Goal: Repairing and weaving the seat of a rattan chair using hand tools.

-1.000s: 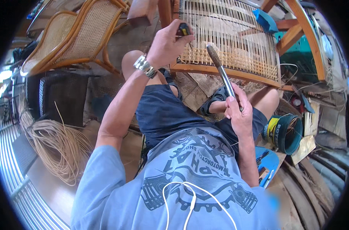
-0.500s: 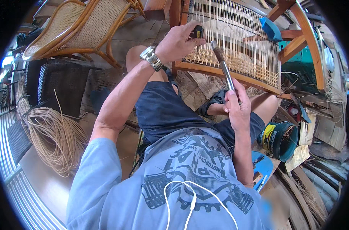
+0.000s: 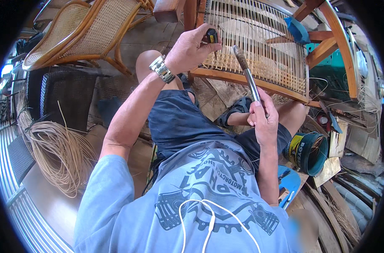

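Observation:
My left hand point(image 3: 192, 49), with a metal watch on its wrist, is closed round the black handle of a screwdriver point(image 3: 211, 36). Its thin shaft points down toward the near left corner of a cane panel point(image 3: 253, 38). That panel has long pale strands strung across a brown wooden chair frame point(image 3: 246, 80), and its near end is woven closely. In my right hand point(image 3: 265, 118) is a shiny metal bar point(image 3: 247, 72) with a worn brown upper part. The bar slants up to the left, its top end over the panel and apart from the screwdriver.
A finished cane chair point(image 3: 86, 36) stands at the far left. Below it are black mesh pieces point(image 3: 67, 92) and a coil of cane strands point(image 3: 59, 147). A dark green bucket point(image 3: 316, 156) stands at right, near a blue stool point(image 3: 288, 182) and wooden boards point(image 3: 362, 143). A blue cloth point(image 3: 297, 30) hangs on the frame.
My left hand and the screwdriver have shifted slightly left. My right hand has moved a little to the right with the metal bar; both grips stay the same.

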